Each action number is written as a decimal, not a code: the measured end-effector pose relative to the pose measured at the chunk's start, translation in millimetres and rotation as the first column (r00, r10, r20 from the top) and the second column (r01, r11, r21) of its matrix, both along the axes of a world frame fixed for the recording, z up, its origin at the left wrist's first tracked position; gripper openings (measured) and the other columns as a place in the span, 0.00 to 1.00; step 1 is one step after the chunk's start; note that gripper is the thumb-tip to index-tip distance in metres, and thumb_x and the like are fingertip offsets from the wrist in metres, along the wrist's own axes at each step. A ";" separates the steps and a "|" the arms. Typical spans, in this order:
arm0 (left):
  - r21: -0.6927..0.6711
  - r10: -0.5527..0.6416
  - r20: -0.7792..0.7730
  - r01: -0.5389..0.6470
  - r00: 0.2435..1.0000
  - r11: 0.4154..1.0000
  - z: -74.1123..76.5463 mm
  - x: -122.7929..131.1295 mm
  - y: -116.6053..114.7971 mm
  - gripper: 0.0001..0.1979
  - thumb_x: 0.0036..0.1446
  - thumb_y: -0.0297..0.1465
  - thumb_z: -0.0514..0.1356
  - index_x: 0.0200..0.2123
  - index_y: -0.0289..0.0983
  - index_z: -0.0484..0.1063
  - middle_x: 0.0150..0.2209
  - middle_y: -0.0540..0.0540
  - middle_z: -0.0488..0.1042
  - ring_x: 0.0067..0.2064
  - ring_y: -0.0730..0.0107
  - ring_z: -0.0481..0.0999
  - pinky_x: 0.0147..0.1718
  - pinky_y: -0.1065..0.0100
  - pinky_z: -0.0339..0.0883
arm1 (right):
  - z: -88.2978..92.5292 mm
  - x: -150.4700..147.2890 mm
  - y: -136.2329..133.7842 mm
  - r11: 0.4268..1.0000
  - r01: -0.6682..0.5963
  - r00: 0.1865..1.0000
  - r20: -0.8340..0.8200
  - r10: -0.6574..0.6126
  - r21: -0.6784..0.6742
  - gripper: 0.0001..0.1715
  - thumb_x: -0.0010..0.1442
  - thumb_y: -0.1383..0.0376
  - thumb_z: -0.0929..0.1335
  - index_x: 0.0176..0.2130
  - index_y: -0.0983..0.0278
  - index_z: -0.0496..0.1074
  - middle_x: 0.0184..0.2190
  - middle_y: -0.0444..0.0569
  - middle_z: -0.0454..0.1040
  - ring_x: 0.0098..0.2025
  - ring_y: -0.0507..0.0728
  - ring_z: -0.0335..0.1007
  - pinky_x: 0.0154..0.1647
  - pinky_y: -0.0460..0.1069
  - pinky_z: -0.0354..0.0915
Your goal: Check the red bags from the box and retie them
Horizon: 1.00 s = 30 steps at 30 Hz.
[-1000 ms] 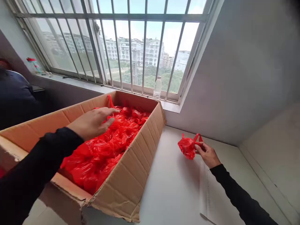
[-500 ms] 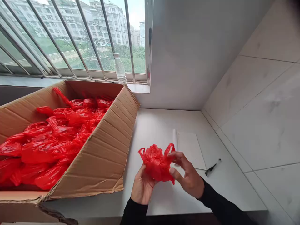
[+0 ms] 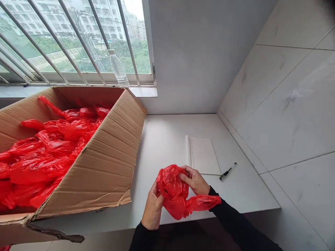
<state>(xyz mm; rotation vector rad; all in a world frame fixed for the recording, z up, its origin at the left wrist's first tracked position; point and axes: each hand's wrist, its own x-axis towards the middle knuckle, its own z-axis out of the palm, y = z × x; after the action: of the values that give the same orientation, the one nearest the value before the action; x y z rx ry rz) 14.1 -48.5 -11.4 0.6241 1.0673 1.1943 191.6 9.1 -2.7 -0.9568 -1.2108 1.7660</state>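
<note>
A crumpled red plastic bag (image 3: 174, 188) is held up between both hands, over the front edge of the white table (image 3: 164, 139). My left hand (image 3: 153, 205) grips its left side, thumb in front and the other fingers partly hidden behind it. My right hand (image 3: 195, 180) pinches the bag's upper right part between thumb and fingers. A twisted end of the bag sticks out to the right, across my right wrist. What the bag holds, if anything, cannot be seen.
At left stands an open cardboard box (image 3: 104, 167) full of red plastic bags (image 3: 52, 150). An open notebook (image 3: 204, 155) and a black pen (image 3: 227, 172) lie on the table. A clear water bottle (image 3: 119, 69) stands on the sill by the barred window.
The bag has been turned, so its loose end now points right instead of its handles pointing up. My right hand has closed on it. The view has shifted slightly right.
</note>
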 end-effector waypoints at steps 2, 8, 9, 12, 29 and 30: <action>-0.014 0.023 0.017 -0.023 1.000 1.000 -0.6 1.0 -0.6 0.33 0.46 0.36 0.72 0.56 0.37 0.73 0.47 0.38 0.79 0.49 0.50 0.77 0.45 0.61 0.71 | -3.6 -0.7 0.1 1.000 0.007 1.000 -0.007 -0.007 -0.028 0.22 0.60 0.47 0.71 0.42 0.62 0.73 0.35 0.47 0.77 0.37 0.55 0.73 0.43 0.52 0.67; -0.063 0.029 0.020 -0.027 0.999 0.998 1.7 3.9 0.6 0.23 0.45 0.33 0.71 0.47 0.36 0.78 0.43 0.41 0.81 0.47 0.52 0.78 0.46 0.62 0.71 | -14.8 0.3 3.2 0.998 -0.022 1.000 0.013 0.022 -0.054 0.25 0.58 0.48 0.72 0.47 0.63 0.72 0.40 0.48 0.77 0.39 0.55 0.73 0.42 0.51 0.67; -0.067 0.023 0.023 -0.021 0.999 0.998 3.0 4.2 1.3 0.24 0.45 0.33 0.71 0.47 0.36 0.78 0.44 0.40 0.81 0.47 0.52 0.78 0.45 0.62 0.71 | -15.8 1.1 3.8 0.999 -0.014 0.999 0.028 0.015 -0.046 0.25 0.59 0.48 0.72 0.46 0.63 0.72 0.39 0.48 0.77 0.38 0.55 0.73 0.41 0.50 0.66; -0.059 -0.002 0.048 0.005 0.999 0.998 6.9 4.6 3.4 0.26 0.43 0.33 0.72 0.49 0.36 0.78 0.45 0.39 0.81 0.47 0.52 0.78 0.45 0.63 0.71 | -18.5 3.3 5.2 0.998 -0.004 0.998 0.055 0.007 -0.055 0.26 0.59 0.45 0.70 0.42 0.65 0.73 0.34 0.47 0.76 0.34 0.54 0.71 0.37 0.50 0.66; -0.094 -0.020 0.075 0.027 0.997 0.995 26.8 12.1 2.9 0.30 0.45 0.36 0.73 0.53 0.38 0.74 0.48 0.36 0.80 0.51 0.45 0.78 0.49 0.57 0.72 | -3.3 2.1 0.5 0.998 0.055 0.991 0.124 -0.053 -0.013 0.26 0.58 0.51 0.73 0.50 0.61 0.70 0.42 0.49 0.79 0.43 0.58 0.75 0.48 0.54 0.69; -0.109 -0.022 0.100 0.033 0.995 0.994 26.9 12.3 2.4 0.31 0.46 0.36 0.73 0.54 0.38 0.74 0.49 0.36 0.79 0.51 0.44 0.78 0.49 0.56 0.72 | -2.9 2.4 0.6 0.998 0.056 0.991 0.120 -0.054 -0.013 0.25 0.59 0.49 0.72 0.49 0.61 0.71 0.41 0.49 0.79 0.42 0.58 0.75 0.46 0.54 0.69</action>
<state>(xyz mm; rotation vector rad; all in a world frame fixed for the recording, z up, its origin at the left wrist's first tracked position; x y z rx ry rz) 26.4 -46.1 15.4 0.4880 1.0308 1.1229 194.0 9.7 -5.6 -1.1081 -1.2343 1.6982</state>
